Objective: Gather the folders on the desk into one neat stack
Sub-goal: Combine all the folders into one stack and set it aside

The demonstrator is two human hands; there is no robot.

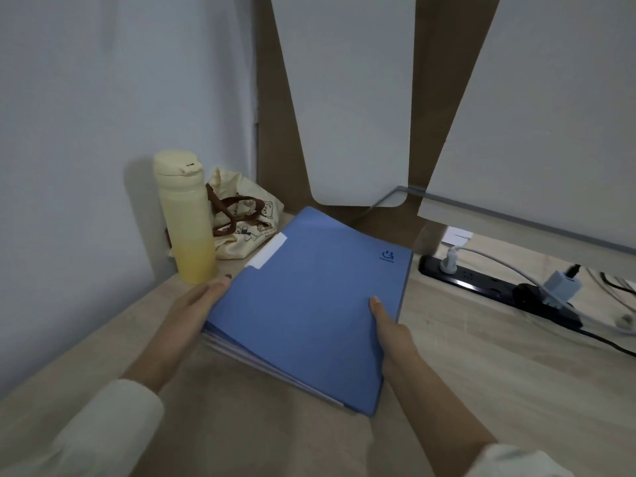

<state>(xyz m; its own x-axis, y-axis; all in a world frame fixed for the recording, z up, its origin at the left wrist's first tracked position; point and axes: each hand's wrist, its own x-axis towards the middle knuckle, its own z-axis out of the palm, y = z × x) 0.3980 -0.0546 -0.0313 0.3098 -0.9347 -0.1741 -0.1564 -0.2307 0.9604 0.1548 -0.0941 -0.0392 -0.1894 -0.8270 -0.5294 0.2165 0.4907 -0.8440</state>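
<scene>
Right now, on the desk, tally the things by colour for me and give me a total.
Blue: 1, the folder stack, held at both sides by the left hand and right hand; how many folders it holds can't be told
Yellow: 1, the bottle
Cream: 1, the tote bag
Black: 1, the power strip
Total: 4

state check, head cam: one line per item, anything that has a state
Folder stack: closed, blue one on top, edges roughly aligned, near corner looks raised off the desk.
Left hand: gripping the stack's left edge.
Right hand: gripping the right edge, thumb on top.
Bottle: upright, lid shut.
Tote bag: slumped behind the bottle.
Power strip: lying flat, several plugs in.
</scene>
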